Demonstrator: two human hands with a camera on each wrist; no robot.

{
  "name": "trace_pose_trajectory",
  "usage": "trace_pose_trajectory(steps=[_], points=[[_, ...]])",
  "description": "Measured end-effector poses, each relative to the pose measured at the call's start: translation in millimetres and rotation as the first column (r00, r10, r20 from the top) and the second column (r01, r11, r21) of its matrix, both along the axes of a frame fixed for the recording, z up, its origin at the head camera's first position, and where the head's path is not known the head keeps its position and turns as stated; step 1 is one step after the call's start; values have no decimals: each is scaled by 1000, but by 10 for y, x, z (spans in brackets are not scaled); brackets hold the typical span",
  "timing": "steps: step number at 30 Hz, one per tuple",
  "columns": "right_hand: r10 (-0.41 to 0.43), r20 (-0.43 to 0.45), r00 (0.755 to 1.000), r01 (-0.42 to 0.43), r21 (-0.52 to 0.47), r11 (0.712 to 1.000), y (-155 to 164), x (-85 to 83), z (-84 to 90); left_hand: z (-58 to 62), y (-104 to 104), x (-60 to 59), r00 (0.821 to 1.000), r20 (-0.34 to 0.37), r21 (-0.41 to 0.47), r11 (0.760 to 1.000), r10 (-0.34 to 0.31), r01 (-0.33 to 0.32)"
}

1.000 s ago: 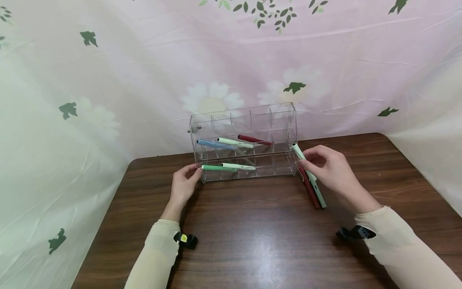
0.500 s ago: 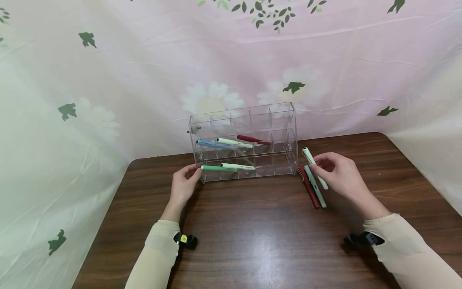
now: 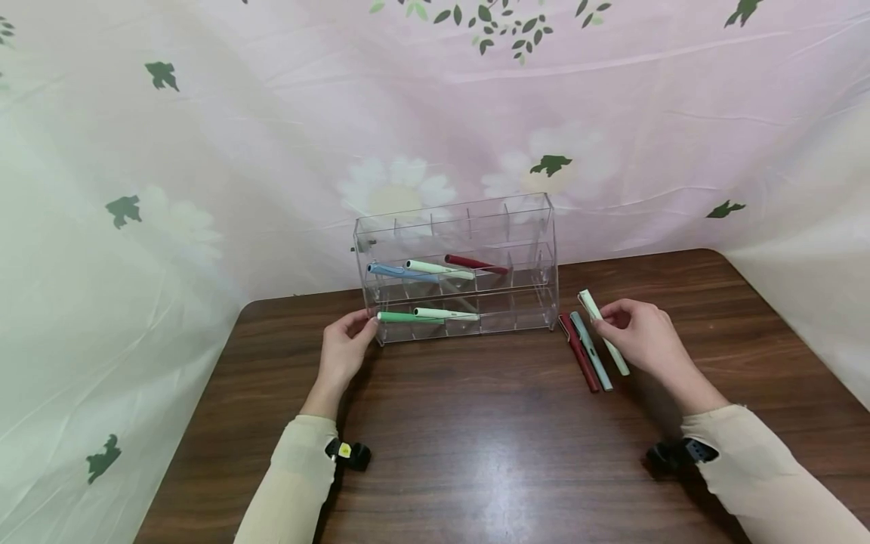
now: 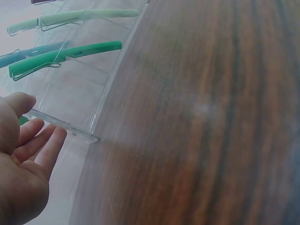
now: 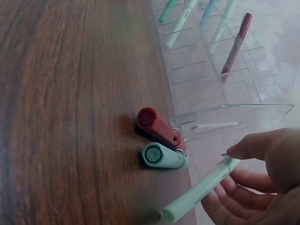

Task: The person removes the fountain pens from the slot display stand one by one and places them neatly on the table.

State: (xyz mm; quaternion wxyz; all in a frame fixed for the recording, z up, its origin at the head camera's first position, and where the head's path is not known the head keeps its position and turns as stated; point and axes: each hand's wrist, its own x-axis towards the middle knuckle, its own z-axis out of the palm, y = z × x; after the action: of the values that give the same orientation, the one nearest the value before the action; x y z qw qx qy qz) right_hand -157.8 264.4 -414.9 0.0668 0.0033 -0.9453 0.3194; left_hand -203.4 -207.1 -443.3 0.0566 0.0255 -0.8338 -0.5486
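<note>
My right hand (image 3: 642, 336) pinches a pale green pen (image 5: 201, 190) near its clip end, slanted just right of two other pens. Those lie side by side on the table: a dark red pen (image 3: 580, 353) and a grey-green pen (image 3: 592, 351). A clear acrylic rack (image 3: 516, 321) stands at the back. My left hand (image 3: 345, 347) grips its left side wall between thumb and fingers. In the rack's lower tier lie a bright green pen (image 4: 65, 57) and a pale green pen (image 3: 445, 313). Its middle tier holds a blue pen (image 3: 402, 273), another pale green pen (image 3: 440, 269) and a dark red pen (image 3: 476, 263).
The rack has dividers in each tier and backs close to a patterned cloth (image 3: 292, 136). Cloth also hangs at both sides of the brown wooden table (image 3: 435, 438). Each wrist carries a black camera strap (image 3: 350, 453).
My right hand has carried the pale green pen rightward from the rack's right end, past the grey-green pen, and lowered it beside that pen. My left hand keeps its place on the rack.
</note>
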Motion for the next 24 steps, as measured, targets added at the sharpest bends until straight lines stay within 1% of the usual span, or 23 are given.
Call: trace_pose_trajectory(steps=[6,11,18,24], points=[[-21,85,996,21,3,1000,35,-35,-19,-11,-2,-3,1000,-3,1,1000,-8,8],[-26,134,991,23,27,999,64,-60,-62,-15,-11,-14,1000,2,-8,1000,-13,13],[-10,135,991,2,63,998,83,-100,-139,-15,-11,-14,1000,0,4,1000,-15,15],[-6,162,987,-9,94,995,62,-124,-141,-23,-13,-29,1000,-2,-4,1000,-14,14]])
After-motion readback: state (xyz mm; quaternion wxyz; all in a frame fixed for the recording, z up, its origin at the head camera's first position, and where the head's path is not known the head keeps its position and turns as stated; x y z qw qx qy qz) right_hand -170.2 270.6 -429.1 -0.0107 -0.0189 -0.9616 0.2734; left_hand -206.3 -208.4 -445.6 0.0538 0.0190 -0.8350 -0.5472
